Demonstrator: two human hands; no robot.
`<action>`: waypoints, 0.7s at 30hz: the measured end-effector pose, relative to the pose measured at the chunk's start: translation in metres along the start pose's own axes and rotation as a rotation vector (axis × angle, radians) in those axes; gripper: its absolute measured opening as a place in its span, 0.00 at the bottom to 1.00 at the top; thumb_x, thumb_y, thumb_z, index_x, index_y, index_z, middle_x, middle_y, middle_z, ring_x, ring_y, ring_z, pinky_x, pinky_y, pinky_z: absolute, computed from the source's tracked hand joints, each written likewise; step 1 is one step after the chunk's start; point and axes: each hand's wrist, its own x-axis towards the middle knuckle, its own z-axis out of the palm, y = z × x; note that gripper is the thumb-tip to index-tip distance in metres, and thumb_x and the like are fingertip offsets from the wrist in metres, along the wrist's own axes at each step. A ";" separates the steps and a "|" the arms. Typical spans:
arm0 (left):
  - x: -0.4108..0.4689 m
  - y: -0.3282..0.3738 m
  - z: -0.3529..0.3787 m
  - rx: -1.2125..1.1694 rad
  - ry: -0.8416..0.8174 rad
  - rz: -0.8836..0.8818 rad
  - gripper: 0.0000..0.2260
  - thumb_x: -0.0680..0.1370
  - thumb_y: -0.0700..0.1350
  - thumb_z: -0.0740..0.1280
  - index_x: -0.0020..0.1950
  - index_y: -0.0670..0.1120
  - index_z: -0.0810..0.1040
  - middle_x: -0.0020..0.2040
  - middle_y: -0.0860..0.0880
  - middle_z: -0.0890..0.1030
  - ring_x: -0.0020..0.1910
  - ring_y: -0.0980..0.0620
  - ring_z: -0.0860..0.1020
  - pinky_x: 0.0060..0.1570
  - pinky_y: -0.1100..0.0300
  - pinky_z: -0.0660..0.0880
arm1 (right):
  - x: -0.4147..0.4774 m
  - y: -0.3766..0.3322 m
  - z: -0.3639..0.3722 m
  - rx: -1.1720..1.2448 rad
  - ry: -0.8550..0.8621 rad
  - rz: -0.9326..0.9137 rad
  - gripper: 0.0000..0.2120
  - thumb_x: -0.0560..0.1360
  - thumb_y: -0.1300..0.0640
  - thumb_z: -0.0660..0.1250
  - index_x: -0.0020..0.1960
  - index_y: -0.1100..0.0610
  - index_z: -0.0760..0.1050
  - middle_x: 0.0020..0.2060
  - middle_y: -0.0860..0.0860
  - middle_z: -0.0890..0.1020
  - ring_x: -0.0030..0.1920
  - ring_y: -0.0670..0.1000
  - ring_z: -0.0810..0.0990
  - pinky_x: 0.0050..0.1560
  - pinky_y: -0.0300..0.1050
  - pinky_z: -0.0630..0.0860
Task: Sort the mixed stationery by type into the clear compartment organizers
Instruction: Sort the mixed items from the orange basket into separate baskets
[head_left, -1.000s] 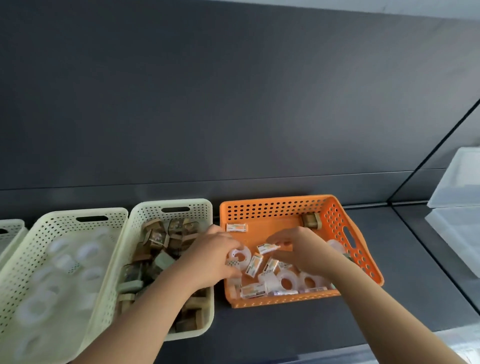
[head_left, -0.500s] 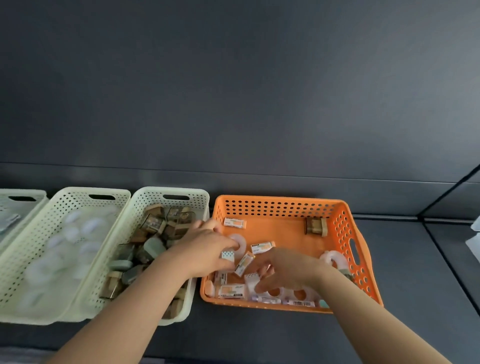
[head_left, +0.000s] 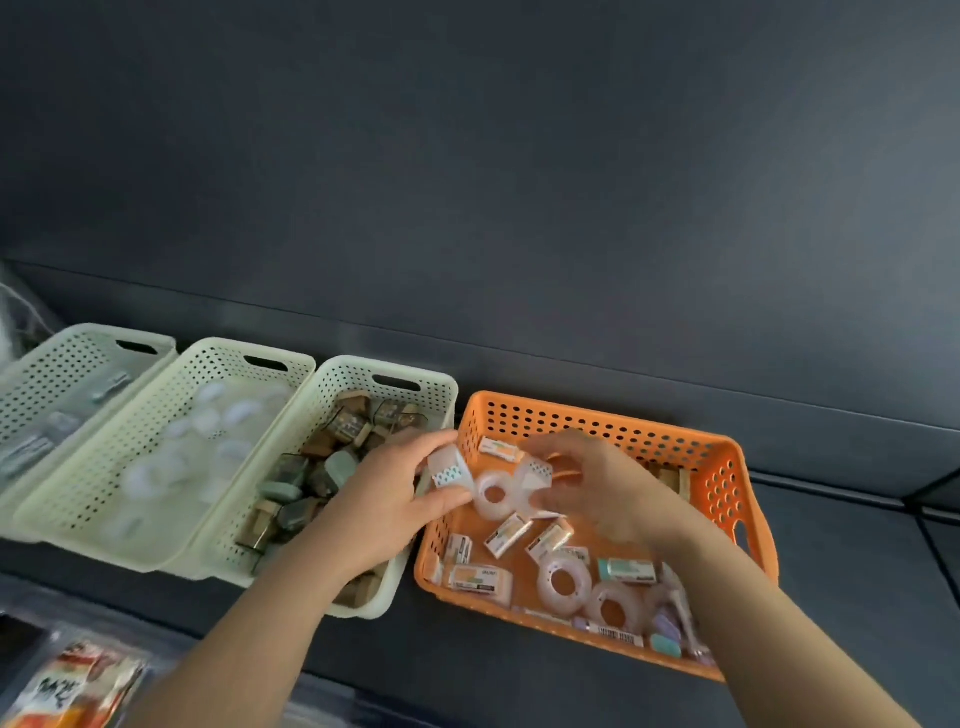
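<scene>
The left grip (head_left: 410, 488) pinched a small translucent dot-labelled tape pack (head_left: 451, 470) at the left rim of the orange perforated plastic basket (head_left: 597, 415). The right grip (head_left: 597, 483) pinched a similar pack (head_left: 537, 470). The cream perforated basket of white rolls (head_left: 218, 347) lay leftward, nearer the left grip.

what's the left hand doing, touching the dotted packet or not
Touching: the head view shows the left hand pinching the dotted packet between thumb and fingers.

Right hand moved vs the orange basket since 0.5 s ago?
Yes: from the front wall of the orange basket the right hand went back toward its rear wall, pinching a dotted tape packet.
</scene>
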 end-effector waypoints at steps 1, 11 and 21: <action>-0.005 -0.005 -0.005 -0.019 0.040 -0.023 0.28 0.74 0.55 0.69 0.73 0.56 0.65 0.66 0.61 0.67 0.62 0.64 0.69 0.61 0.66 0.65 | 0.006 -0.008 0.001 0.001 0.023 -0.030 0.25 0.73 0.55 0.72 0.67 0.45 0.70 0.60 0.41 0.73 0.57 0.41 0.75 0.61 0.41 0.75; -0.059 -0.127 -0.108 -0.218 0.395 -0.293 0.21 0.67 0.46 0.78 0.56 0.56 0.75 0.52 0.60 0.78 0.52 0.62 0.76 0.51 0.65 0.73 | 0.080 -0.122 0.092 0.105 0.049 -0.246 0.14 0.71 0.56 0.73 0.55 0.47 0.75 0.49 0.45 0.78 0.45 0.45 0.77 0.51 0.39 0.76; -0.055 -0.252 -0.167 -0.055 0.125 -0.290 0.26 0.68 0.49 0.76 0.64 0.51 0.74 0.58 0.52 0.75 0.56 0.54 0.75 0.59 0.57 0.72 | 0.164 -0.191 0.206 -0.214 0.099 -0.116 0.12 0.71 0.51 0.73 0.50 0.49 0.71 0.49 0.43 0.75 0.50 0.44 0.74 0.46 0.34 0.69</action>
